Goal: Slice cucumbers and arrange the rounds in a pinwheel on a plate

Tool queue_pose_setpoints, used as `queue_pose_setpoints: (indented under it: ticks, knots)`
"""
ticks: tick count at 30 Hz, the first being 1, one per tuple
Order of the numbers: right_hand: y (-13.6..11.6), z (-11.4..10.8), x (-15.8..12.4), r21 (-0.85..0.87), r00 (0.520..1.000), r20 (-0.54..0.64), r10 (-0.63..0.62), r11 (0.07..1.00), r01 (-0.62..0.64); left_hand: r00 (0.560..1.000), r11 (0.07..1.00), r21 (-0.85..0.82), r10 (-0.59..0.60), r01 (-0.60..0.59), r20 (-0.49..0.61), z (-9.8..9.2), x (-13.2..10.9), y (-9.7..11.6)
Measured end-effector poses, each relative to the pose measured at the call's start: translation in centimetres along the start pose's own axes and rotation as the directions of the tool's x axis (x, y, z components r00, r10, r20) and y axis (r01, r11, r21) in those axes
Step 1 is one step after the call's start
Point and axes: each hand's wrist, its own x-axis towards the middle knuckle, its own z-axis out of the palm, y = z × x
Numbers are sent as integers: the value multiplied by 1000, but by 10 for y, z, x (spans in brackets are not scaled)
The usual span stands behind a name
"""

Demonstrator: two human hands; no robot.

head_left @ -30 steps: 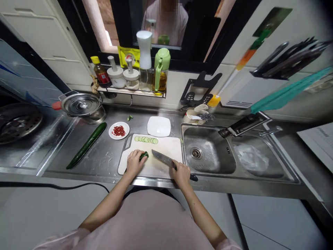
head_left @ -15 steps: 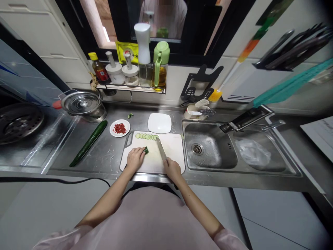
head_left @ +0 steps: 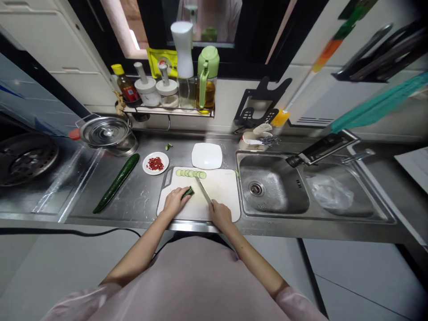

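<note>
On the white cutting board (head_left: 220,209), my left hand (head_left: 174,201) is closed on a short dark-green piece of cucumber (head_left: 189,192), whose end shows past the fingers. My right hand (head_left: 220,216) grips the handle of a kitchen knife (head_left: 203,189). Its blade points away and slightly left, to the right of the held piece and apart from it. A row of thin cucumber slices (head_left: 191,173) lies along the board's far edge, and the knife tip is close to the row's right part.
A whole cucumber (head_left: 116,183) and a small plate of chopped red pieces (head_left: 155,163) are left of the board. A white square plate (head_left: 207,156) stands behind it. The sink (head_left: 274,187) is to the right, a lidded pot (head_left: 109,136) back left, a condiment shelf (head_left: 170,110) behind.
The knife tip has moved left, off the rightmost slice, and the blade leans more to the left. More of the cucumber piece shows past my left fingers. The camera view has shifted slightly.
</note>
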Motion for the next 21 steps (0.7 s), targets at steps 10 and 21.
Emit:
queue_pose_setpoints:
  ticks: [10, 21]
  knots:
    - [-15, -4, -2, -83, 994, 52, -95, 992, 99, 1000, 1000, 24, -16, 17, -23, 3, 6, 5]
    - [-29, 0, -4, -69, 991, 78, -108, 991, 114, 1000, 1000, 11, -19, 19, -21, 8, 8, -2]
